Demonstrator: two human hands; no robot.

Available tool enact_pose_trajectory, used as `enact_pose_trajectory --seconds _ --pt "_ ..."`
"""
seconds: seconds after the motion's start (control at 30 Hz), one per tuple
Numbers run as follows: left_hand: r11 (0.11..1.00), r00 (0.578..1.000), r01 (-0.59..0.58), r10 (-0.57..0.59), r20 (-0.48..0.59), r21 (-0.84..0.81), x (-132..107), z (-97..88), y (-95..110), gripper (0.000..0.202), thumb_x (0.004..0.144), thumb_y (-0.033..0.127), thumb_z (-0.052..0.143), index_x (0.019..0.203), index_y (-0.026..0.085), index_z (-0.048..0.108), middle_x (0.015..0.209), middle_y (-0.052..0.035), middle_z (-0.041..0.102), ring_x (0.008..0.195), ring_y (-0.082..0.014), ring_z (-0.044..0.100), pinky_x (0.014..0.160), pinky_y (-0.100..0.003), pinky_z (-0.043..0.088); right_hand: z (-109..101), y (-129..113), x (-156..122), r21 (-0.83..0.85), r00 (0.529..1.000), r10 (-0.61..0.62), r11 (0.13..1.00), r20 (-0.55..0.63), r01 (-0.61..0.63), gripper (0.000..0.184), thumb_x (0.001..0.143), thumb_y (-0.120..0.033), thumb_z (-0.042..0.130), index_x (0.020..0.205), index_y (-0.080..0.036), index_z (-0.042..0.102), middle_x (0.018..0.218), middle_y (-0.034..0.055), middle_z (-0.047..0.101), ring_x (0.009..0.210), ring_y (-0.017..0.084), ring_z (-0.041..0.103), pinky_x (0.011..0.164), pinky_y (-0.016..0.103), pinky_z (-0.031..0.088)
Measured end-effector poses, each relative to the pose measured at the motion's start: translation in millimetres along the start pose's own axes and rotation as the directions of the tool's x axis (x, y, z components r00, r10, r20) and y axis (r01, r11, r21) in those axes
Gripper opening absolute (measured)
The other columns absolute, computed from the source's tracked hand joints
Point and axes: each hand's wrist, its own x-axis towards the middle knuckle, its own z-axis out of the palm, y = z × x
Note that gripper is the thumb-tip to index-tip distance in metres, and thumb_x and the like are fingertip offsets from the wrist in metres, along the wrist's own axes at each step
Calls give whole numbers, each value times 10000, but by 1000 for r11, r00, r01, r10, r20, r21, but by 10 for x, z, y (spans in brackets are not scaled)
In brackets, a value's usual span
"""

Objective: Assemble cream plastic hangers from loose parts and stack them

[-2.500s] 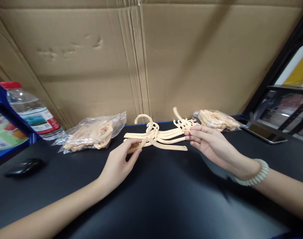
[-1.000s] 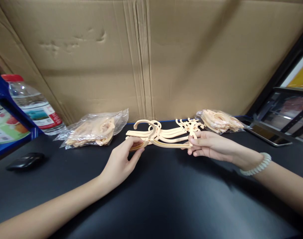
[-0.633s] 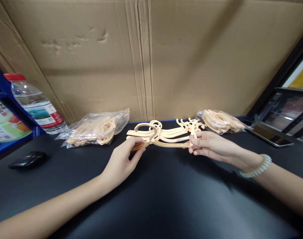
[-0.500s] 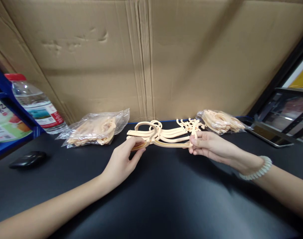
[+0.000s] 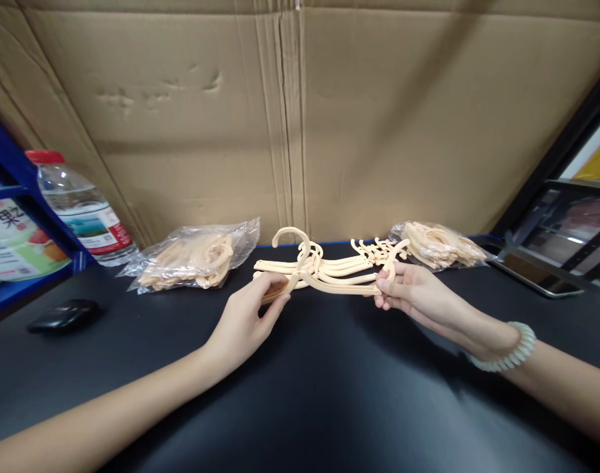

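Note:
A cream plastic clothes hanger is held raised over the black table, its hook pointing up. My left hand is closed round its left arm, hiding that end. The fingers of my right hand pinch a small curved hook piece at the hanger's right end. Whether that piece is joined to the hanger, I cannot tell. Behind them lie several like hangers, stacked flat. A pile of small hook pieces sits just to the right of the stack.
Clear bags of cream hanger parts lie at the back left and back right. A phone rests at the right, a black mouse at the left. A water bottle stands by a blue rack. Cardboard walls the back.
The hanger has tipped so that its hook stands higher. The small hook piece now leans outward to the right in my right hand. Both hands keep their hold; the view has shifted slightly.

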Motion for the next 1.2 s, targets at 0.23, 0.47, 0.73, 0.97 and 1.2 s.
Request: enact_pose_trajectory --seconds 0.23,0.47,0.73,0.97,1.2 --pt "998 997 39 -43 -63 -52 13 11 19 170 918 283 510 1054 199 566 984 -41 656 891 -163 673 840 -319 597 5 -42 17 76 997 -68 995 -44 71 315 699 -381 815 802 -186 590 811 25 606 752 175 608 575 266 485" --pt "995 997 11 -3 -83 96 8 -68 69 184 887 248 513 1051 188 573 945 -39 645 694 -134 621 648 -258 542 -298 -266 55 -30 964 -260 965 -46 259 197 707 -376 799 804 -216 738 770 36 601 646 133 484 500 253 377" --pt "974 984 -128 101 149 185 -38 -188 233 96 832 166 496 888 196 568 785 -2 589 670 -139 561 618 -245 452 -774 -451 90 -626 951 67 767 302 145 245 687 -421 794 768 -197 734 754 33 678 637 145 571 575 273 439" --pt "935 921 -211 93 380 284 -127 -166 337 112 799 132 513 850 203 584 818 -10 594 742 -171 581 623 -258 441 -798 -419 73 -817 850 362 562 383 128 255 716 -402 757 755 -157 697 597 7 621 531 120 511 507 241 352" --pt "926 914 -199 57 401 321 -113 -191 331 88 816 155 509 844 201 579 838 -12 596 758 -174 593 628 -259 441 -819 -383 87 -847 881 316 509 352 156 254 739 -402 722 749 -154 672 569 4 592 546 139 524 524 253 368"
